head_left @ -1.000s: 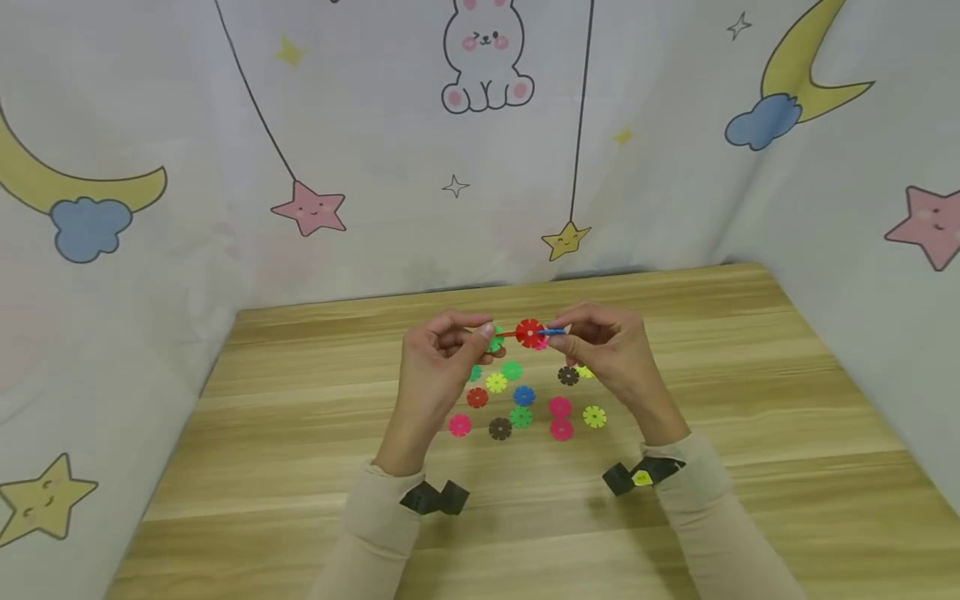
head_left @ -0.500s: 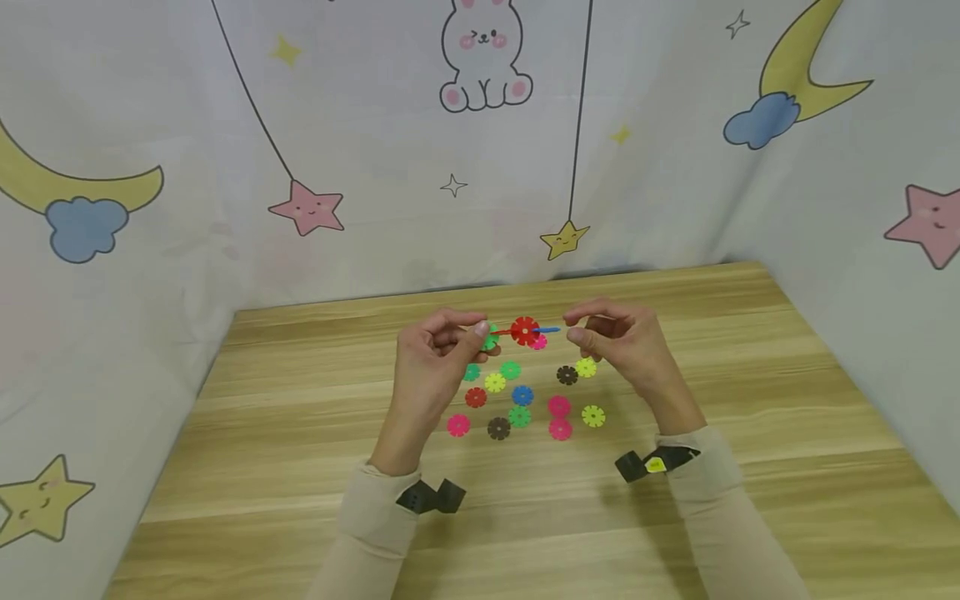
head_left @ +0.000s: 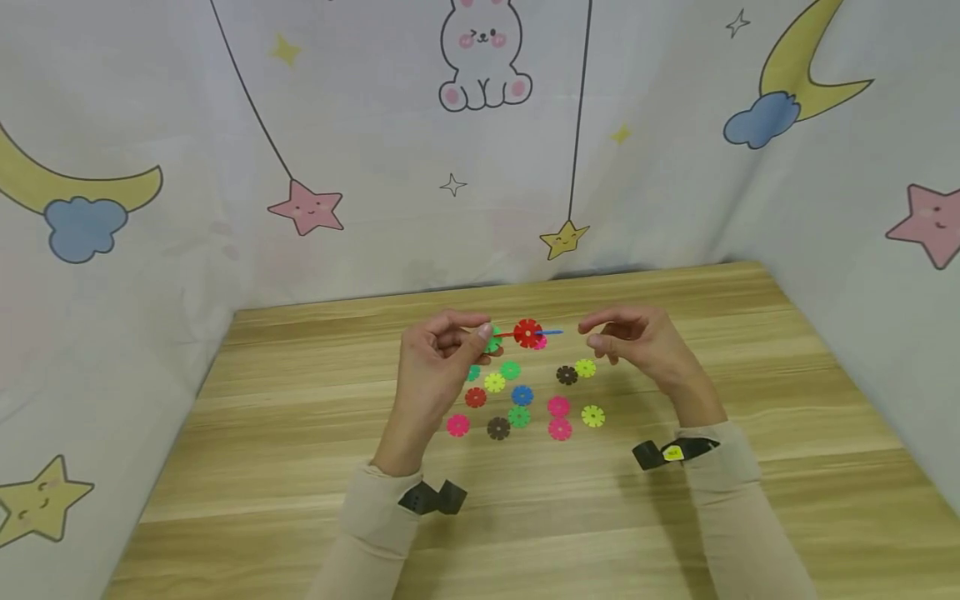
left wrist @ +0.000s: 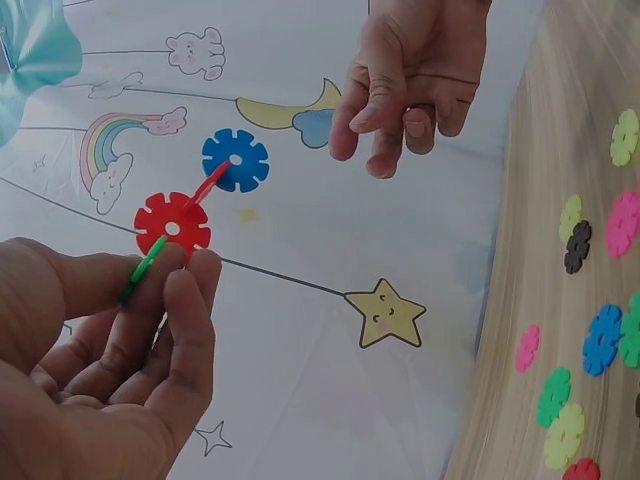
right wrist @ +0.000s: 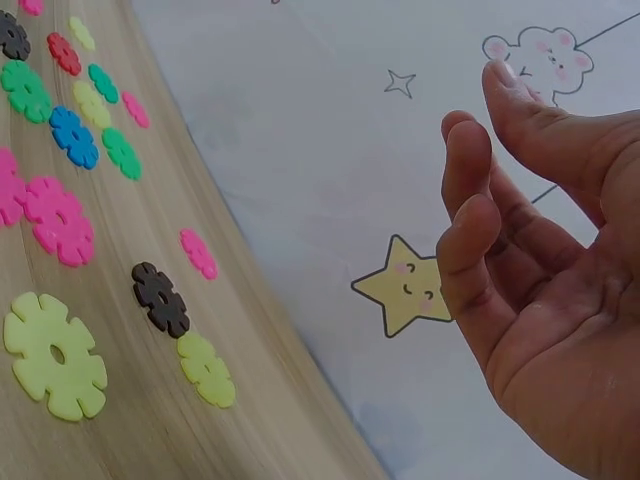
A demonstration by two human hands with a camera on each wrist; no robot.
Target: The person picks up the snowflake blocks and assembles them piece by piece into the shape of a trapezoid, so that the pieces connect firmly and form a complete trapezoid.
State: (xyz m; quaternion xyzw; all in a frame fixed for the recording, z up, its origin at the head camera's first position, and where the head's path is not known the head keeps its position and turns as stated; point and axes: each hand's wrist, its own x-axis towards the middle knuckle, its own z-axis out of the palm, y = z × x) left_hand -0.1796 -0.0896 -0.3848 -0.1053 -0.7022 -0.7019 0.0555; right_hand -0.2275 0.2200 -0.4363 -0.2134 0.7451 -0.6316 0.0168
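My left hand (head_left: 435, 367) pinches a green notched building disc (left wrist: 143, 270) between thumb and fingers, above the table. Slotted onto it is a short chain: a red disc (left wrist: 158, 212) facing the left wrist camera, a second red disc (head_left: 527, 333) turned crosswise, and a blue disc (left wrist: 220, 148) at the free end. In the head view the blue disc shows edge-on, pointing right. My right hand (head_left: 641, 343) hovers to the right of that end, apart from it, fingers loosely bent and nothing between them.
Several loose notched discs lie flat on the wooden table (head_left: 300, 417) below my hands, among them a blue disc (head_left: 522, 396), a brown disc (head_left: 498, 428), a pink disc (head_left: 560, 429) and a yellow disc (head_left: 592, 417). A printed cloth (head_left: 375, 150) stands behind the table and at its sides.
My right hand has let go of the blue disc at the chain's end and moved off to the right. The left hand keeps its pinch, nearly in place.
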